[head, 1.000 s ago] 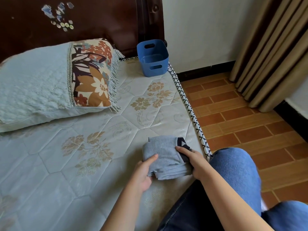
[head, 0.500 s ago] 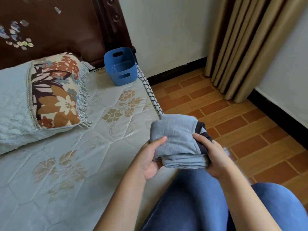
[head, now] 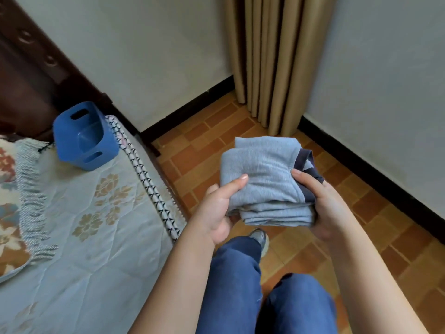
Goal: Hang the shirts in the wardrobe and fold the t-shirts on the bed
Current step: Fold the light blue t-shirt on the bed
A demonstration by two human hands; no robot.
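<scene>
A folded grey t-shirt (head: 265,172) with a dark navy collar edge is held in the air over the tiled floor, to the right of the bed. My left hand (head: 218,208) grips its left side, thumb on top and fingers underneath. My right hand (head: 320,201) grips its right side near the navy trim, thumb on top. The bed (head: 101,237), with a pale floral mattress, lies at the left.
A blue plastic basket (head: 84,136) sits at the bed's head corner beside the dark headboard (head: 29,75). A flowered pillow (head: 12,203) lies at far left. Beige curtains (head: 277,56) hang in the room corner. Tiled floor (head: 361,237) lies beneath my jeans-clad legs.
Both hands lifted the folded t-shirt off the mattress and carried it right, off the bed and over the floor. The view turned right, away from the pillow.
</scene>
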